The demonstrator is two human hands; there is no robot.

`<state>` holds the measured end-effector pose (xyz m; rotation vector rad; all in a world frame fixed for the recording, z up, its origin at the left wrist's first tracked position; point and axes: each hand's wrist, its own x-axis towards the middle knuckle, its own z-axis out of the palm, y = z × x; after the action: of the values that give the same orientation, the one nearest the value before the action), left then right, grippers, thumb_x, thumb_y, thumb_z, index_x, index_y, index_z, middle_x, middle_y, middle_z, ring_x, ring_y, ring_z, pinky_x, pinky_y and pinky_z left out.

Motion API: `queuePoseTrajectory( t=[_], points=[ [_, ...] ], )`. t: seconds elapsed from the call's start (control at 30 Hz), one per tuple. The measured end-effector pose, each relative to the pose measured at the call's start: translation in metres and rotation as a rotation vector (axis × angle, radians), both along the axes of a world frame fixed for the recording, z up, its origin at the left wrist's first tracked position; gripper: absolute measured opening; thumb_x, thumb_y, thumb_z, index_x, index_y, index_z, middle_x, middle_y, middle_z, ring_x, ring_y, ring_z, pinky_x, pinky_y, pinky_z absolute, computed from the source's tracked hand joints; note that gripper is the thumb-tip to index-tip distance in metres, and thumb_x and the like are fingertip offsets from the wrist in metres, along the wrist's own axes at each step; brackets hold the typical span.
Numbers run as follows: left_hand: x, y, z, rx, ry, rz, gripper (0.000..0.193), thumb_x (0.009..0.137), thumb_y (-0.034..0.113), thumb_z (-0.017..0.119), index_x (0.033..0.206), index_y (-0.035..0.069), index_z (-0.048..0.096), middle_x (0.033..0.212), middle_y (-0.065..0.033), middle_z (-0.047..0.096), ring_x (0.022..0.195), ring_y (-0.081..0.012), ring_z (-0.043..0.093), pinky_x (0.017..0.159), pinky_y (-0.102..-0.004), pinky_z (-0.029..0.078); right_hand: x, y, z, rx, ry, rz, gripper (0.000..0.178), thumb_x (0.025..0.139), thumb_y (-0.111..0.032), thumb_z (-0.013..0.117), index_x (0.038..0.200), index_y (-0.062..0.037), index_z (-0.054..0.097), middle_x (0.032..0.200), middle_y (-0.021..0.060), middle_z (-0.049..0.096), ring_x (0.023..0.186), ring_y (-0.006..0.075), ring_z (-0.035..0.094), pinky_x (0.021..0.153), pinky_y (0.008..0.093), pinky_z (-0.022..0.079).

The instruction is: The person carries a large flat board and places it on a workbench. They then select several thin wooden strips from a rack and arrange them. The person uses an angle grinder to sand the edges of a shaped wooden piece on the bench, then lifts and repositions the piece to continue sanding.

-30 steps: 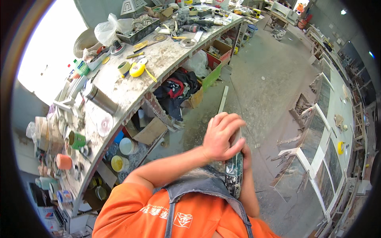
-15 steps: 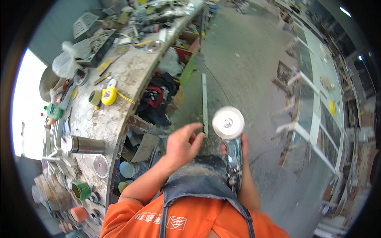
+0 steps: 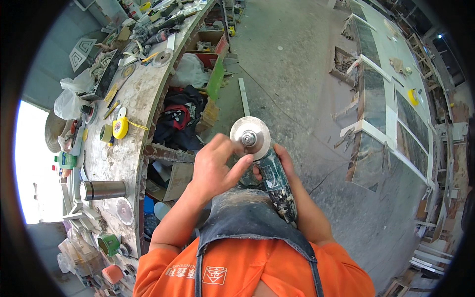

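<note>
An angle grinder [image 3: 278, 184] with a dark, dust-spattered body is in my right hand [image 3: 291, 171], its fingers wrapped round the body just below the head. The round metal disc [image 3: 257, 127] faces up at the grinder's far end, with a nut [image 3: 248, 139] at its centre. My left hand [image 3: 213, 166] is at the disc's left side, thumb and forefinger apart. The fingertips overlap the disc near the nut and its lower edge; whether they touch is hard to tell.
To the left runs a cluttered workbench [image 3: 136, 148] with a yellow tape measure [image 3: 119, 127], a metal flask [image 3: 103, 190] and a loose disc [image 3: 125, 212]. Boxes and dark cloth [image 3: 180, 116] lie beneath it. Framed panels [image 3: 378, 143] stand at the right. A pale strip [image 3: 243, 96] lies on the floor.
The grinder has swung left and tilted, and its disc now shows the central nut more clearly. My left hand has come to the disc. The view has shifted slightly.
</note>
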<state>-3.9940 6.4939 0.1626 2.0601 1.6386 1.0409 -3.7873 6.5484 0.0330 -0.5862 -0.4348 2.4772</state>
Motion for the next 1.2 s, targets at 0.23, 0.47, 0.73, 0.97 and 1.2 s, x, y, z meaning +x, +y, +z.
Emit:
queuePoseTrajectory(
  t=[0.23,0.47,0.73,0.97,1.2],
  points=[
    [0.037,0.022,-0.006,0.030,0.023,0.000,0.036,0.080,0.006,0.074,0.116,0.003,0.064,0.111,-0.0147,0.062,0.083,-0.0306,0.068,0.071,-0.0386,0.056,0.023,0.008,0.006,-0.034,0.035,0.002,0.063,0.100,-0.056,0.046,0.122,0.0021,0.060,0.086,0.0215,0.071,0.065,0.0296,0.070,0.057,0.0360,0.060],
    [0.043,0.020,-0.041,-0.087,-0.865,0.358,0.026,0.085,0.000,0.057,0.111,0.001,0.061,0.100,-0.0070,0.061,0.069,-0.0128,0.059,0.055,-0.0267,0.050,0.050,0.026,-0.003,0.017,0.093,0.084,0.063,0.100,-0.054,0.047,0.122,0.0036,0.060,0.086,0.0243,0.071,0.065,0.0309,0.071,0.058,0.0368,0.060],
    [0.025,0.025,-0.044,-0.677,-1.497,0.274,0.009,0.094,0.019,0.064,0.097,0.010,0.063,0.074,-0.0003,0.059,0.049,-0.0100,0.047,0.042,-0.0256,0.030,0.042,0.045,-0.014,-0.040,0.070,0.146,0.072,0.098,-0.058,0.050,0.127,0.0076,0.057,0.100,0.0256,0.071,0.071,0.0320,0.073,0.060,0.0386,0.063],
    [-0.153,0.062,-0.082,-0.154,-1.817,0.814,0.016,0.095,0.024,0.064,0.087,0.013,0.056,0.067,0.0010,0.049,0.048,-0.0125,0.041,0.041,-0.0273,0.027,0.045,0.087,-0.039,-0.018,0.084,0.091,0.086,0.097,-0.065,0.048,0.133,0.0129,0.050,0.110,0.0272,0.070,0.073,0.0314,0.073,0.062,0.0408,0.064],
    [-0.265,0.145,-0.114,-0.024,-1.750,0.826,0.026,0.096,0.035,0.069,0.105,0.010,0.067,0.073,0.0016,0.054,0.056,-0.0117,0.049,0.047,-0.0296,0.038,0.030,0.119,-0.027,-0.043,0.051,-0.024,0.094,0.096,-0.073,0.041,0.134,0.0126,0.050,0.104,0.0243,0.070,0.073,0.0298,0.073,0.061,0.0380,0.062]
  ],
)
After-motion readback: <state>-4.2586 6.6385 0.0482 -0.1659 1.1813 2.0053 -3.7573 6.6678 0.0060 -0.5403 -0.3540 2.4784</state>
